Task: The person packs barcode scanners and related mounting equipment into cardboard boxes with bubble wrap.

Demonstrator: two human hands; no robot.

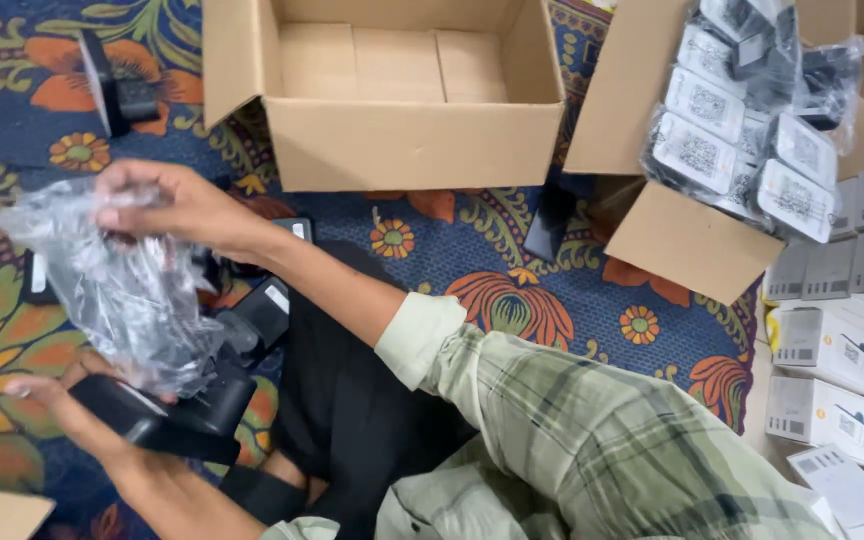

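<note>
Patterned in dark blue with orange flowers and green leaves, a carpet [472,250] covers the floor on which everything is laid out. At the lower left, a black device [177,420] is gripped by the left hand [82,415], whose fingers are curled under it while the thumb is pressed along its near edge. A crumpled clear plastic bag [112,280] is pinched at its upper end by the right hand [167,205], with the fingertips closed together on the film; the bag hangs down to the black device and seems to touch its top, though whether it is still wrapped round any part of it cannot be told. A rolled-up sleeve in pale green plaid [552,420] is worn on the right forearm, which crosses the view from the lower right. Under the forearm a black cloth [352,400] is spread, and more black devices [267,310] are lying just beside the bag. An open, empty cardboard box [402,140] is set at the top centre, well apart from the hands. To its right a second cardboard box [652,120] is tipped open, with a heap of bagged black items bearing white labels [742,130] spilling from it. Small white boxes [832,350] are stacked along the right edge. Another black device [117,90] is stood on the carpet at the upper left.
</note>
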